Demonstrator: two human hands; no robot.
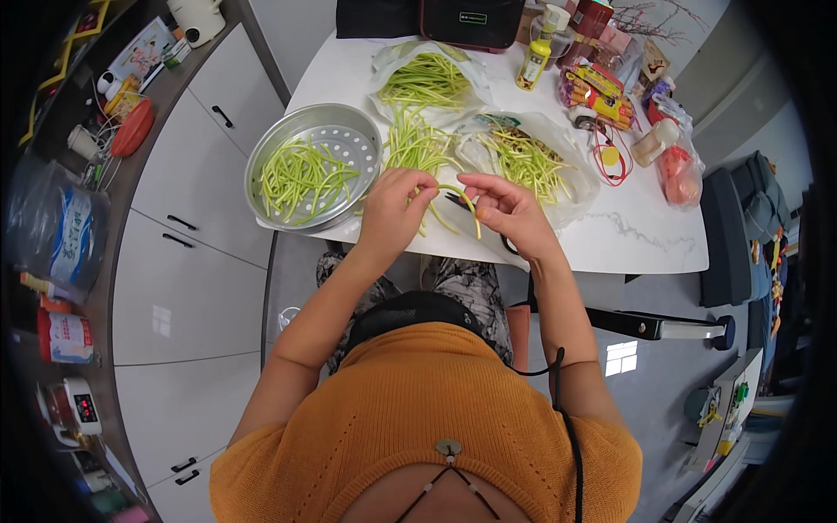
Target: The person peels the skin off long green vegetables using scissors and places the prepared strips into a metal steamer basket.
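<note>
A curved green garlic scape [472, 209] is pinched in the fingertips of my left hand [394, 209], its pale end bending down to the right. My right hand [510, 214] is closed around dark scissors [455, 200], partly hidden by the fingers, with a black handle loop below the palm. Its fingertips are beside the scape. To the left stands a round metal steamer basket [369, 131] with a perforated bottom, holding cut lengths of scape [301, 179]. A loose pile of long scapes [417, 144] lies just beyond my hands.
More scapes [425, 80] lie on a plastic bag at the back. Another plastic bag [571, 166] holds trimmed pieces at right. A yellow bottle [534, 63], snack packs [597, 96] and a jar [656, 142] stand along the white table's [649, 231] right side. Cabinets [196, 200] line the left.
</note>
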